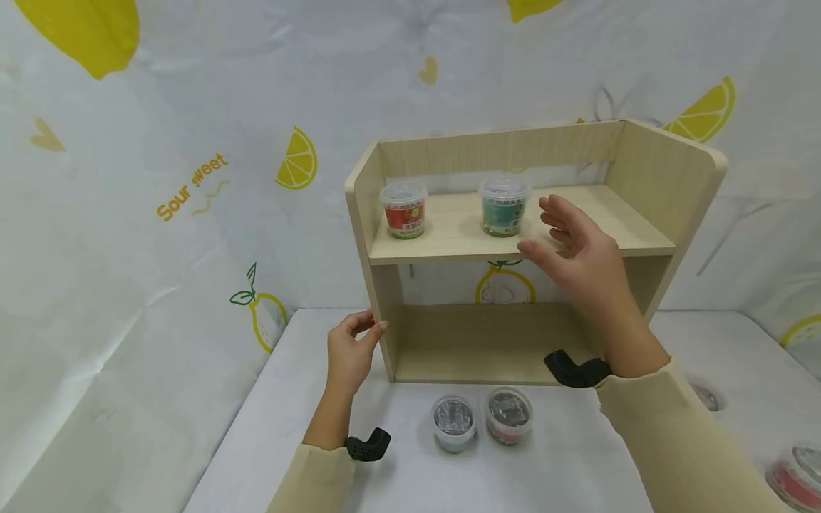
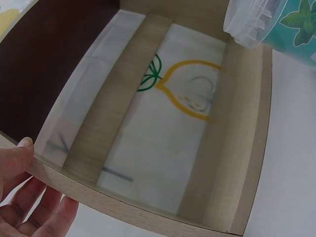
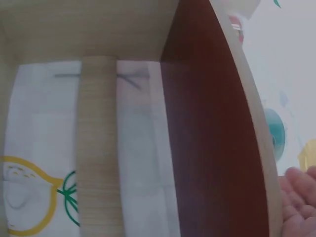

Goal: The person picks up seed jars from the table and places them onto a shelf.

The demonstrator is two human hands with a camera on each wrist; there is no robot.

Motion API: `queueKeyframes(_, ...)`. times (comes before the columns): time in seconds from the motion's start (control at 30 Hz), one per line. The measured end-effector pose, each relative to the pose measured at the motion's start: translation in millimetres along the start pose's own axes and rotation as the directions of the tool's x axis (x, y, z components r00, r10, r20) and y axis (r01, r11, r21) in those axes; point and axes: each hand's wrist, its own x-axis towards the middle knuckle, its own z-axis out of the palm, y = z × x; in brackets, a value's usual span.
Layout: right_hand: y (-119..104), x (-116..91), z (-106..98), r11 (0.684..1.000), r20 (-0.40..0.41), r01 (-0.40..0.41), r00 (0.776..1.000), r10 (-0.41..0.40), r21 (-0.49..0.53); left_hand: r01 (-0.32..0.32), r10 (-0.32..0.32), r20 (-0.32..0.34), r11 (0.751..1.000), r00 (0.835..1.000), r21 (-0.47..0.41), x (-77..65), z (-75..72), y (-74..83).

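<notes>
The teal tub [image 1: 504,208] stands upright on the upper board of the wooden shelf unit [image 1: 449,221], a little right of centre in the upper half of the head view. It lies just left of the right hand [image 1: 582,262], whose fingertips and thumb come close to its right side. That grip is released: the fingers are gently bent, the thumb is spread away from them, and nothing is held between. The left wrist view also catches the teal tub, cut off at its upper right corner.

At centre-left of the head view, the left hand [image 1: 349,350] grasps the front edge of the shelf unit's left side panel, thumb on one face and fingers on the other, as the left wrist view shows.

The red tub [image 1: 405,211] stands upright towards the left end of the same board, well apart from the right grip. Both shelf tubs have clear lids; their labels hide most of what is inside. On the white worktop [image 1: 410,477], at bottom centre, a pale tub [image 1: 454,422] and a pink-banded tub [image 1: 509,415] sit side by side, with something dark and shiny showing through their lids. Another tub [image 1: 798,476] is cropped at the lower right corner.
</notes>
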Motion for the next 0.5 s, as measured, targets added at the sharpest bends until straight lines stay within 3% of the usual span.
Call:
queueKeyframes(0.1, 5, -13, 4, 0.992, -0.07, 0.102, 0.993, -0.097, 0.079, -0.004, 0.004, -0.002, 1.0, 1.0, 0.001, 0.4, -0.3, 0.0)
queueKeyframes(0.2, 11, -28, 8, 0.958, -0.129, 0.19, 0.978, -0.165, 0.214, -0.004, 0.004, -0.001, 1.0, 1.0, -0.001, 0.4, -0.3, 0.0)
queueKeyframes(0.33, 19, -48, 12, 0.916, -0.152, 0.242, 0.968, -0.202, 0.321, -0.002, 0.002, -0.001, 1.0, 1.0, -0.003, -0.5, -0.3, 0.5)
queueKeyframes(0.5, 29, -68, 15, 0.891, -0.15, 0.266, 0.963, -0.226, 0.369, -0.003, 0.003, -0.001, 1.0, 1.0, -0.007, -1.2, 0.0, 1.5)
